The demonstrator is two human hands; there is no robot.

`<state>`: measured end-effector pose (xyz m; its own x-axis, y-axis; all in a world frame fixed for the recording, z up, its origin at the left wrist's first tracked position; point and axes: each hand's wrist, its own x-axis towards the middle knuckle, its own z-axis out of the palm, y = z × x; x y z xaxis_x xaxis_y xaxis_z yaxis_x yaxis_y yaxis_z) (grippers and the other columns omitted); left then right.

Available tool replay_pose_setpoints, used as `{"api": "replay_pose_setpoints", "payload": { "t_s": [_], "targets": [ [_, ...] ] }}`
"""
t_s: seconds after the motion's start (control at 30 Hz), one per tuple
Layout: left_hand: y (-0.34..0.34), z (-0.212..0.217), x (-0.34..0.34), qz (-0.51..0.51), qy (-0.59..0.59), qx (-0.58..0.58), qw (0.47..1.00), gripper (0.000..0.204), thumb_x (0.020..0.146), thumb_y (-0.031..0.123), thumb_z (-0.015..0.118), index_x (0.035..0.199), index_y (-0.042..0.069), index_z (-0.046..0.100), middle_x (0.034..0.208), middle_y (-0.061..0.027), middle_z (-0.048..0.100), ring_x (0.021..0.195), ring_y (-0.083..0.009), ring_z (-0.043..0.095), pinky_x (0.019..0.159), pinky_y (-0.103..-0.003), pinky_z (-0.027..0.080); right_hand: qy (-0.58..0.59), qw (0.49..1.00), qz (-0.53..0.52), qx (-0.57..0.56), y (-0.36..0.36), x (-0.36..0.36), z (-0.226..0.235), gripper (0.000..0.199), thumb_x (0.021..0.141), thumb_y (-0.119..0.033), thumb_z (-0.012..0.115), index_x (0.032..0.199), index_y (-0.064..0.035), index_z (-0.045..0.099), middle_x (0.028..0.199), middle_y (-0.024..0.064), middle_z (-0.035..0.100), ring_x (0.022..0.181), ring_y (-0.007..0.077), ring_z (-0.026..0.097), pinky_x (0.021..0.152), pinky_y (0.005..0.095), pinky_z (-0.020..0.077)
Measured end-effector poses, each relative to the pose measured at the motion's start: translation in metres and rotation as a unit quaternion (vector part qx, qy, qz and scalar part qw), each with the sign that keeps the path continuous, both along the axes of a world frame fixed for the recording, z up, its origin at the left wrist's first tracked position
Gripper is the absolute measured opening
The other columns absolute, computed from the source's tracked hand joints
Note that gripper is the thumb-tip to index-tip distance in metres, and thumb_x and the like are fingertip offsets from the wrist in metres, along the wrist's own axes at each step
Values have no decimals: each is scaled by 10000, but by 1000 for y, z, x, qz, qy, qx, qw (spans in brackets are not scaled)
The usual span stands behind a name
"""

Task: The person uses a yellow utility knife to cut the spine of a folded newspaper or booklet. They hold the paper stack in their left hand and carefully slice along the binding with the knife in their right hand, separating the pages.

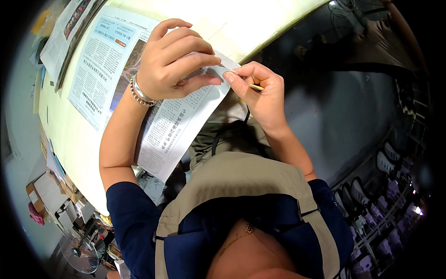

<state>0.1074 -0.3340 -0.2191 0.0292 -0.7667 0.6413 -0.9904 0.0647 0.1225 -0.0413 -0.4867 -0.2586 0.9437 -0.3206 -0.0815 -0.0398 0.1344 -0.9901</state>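
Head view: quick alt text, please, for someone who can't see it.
A person's right hand pinches a slim gold-coloured object beside a newspaper sheet, while the left hand curves over the sheet, thumb and forefinger apart. The sheet lies partly on a pale table; the person wears a tan apron.

Left hand (173, 61) loosely curled, right hand (261, 88) pinching

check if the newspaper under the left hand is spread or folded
Spread: the newspaper shows broad printed pages across the table and past its edge.
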Motion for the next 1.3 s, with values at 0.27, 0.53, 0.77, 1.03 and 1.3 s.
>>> {"api": "replay_pose_setpoints", "payload": {
  "t_s": [0.27,0.53,0.77,1.03,1.3],
  "targets": [
    [-1,0,1,-21,-5,-20,1000,240,618,238,828,781,119,697,760,-2,642,714,-182,617,783,-367,486,-29,998,-18,-56,2,0,1,84,843,-73,742,883,-28,683,604,-84,410,563,9,337,515,189,278],
    [-2,-2,-1,-38,34,-11,999,241,609,211,822,750,112,654,766,-11,624,747,-206,615,784,-374,488,-58,973,-15,-221,1,4,12,129,799,-138,769,909,-88,722,518,19,444,464,111,387,456,258,330],
    [-1,-5,-1,-20,35,-6,999,289,588,261,827,771,121,654,780,-8,625,755,-209,611,792,-371,485,-25,976,61,-209,-8,10,26,104,846,-121,732,865,-23,701,536,-33,397,509,45,326,469,227,275],
    [3,-1,5,-7,21,-10,1000,321,567,296,828,791,124,678,778,-2,629,775,-206,614,777,-361,483,-1,990,40,-133,-6,9,19,76,840,-82,742,830,-22,695,597,-76,394,573,20,332,508,200,268],
    [2,-1,5,-16,25,0,1000,309,557,208,860,807,107,709,759,-16,647,747,-200,620,805,-407,503,-16,993,30,-114,-7,13,12,113,827,-106,753,814,-19,681,551,-47,432,543,31,348,482,221,302]
  ]
}}
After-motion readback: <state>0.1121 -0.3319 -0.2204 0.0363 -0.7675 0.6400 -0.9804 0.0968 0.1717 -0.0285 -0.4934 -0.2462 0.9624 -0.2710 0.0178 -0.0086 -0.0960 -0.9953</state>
